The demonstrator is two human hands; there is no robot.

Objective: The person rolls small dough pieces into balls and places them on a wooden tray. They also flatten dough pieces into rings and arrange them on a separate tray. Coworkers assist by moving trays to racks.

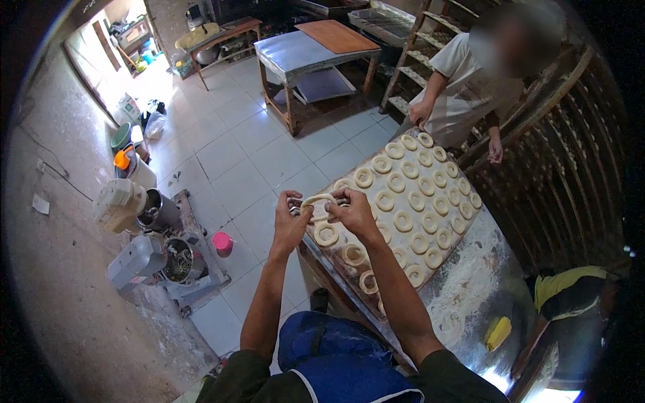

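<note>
A pale raw dough ring [318, 198] is held up between my two hands, just off the near left corner of the table. My left hand [290, 218] pinches its left side, and my right hand [353, 213] grips the right side with curled fingers. Beside and beyond my right hand lies a floured board [401, 201] covered in rows of similar dough rings [404, 213]. Some rings close to my right forearm are partly hidden by it. Across the board stands a co-worker [463, 87], one hand by the board's far corner and the other hanging at their side.
Loose flour [463, 295] and a yellow object [498, 334] lie on the table's right part. At left are a stand mixer [117, 201], a grey mixer [138, 258] and a pink container [222, 243]. A metal-topped table [282, 50] stands behind, a wooden rack [571, 161] at right.
</note>
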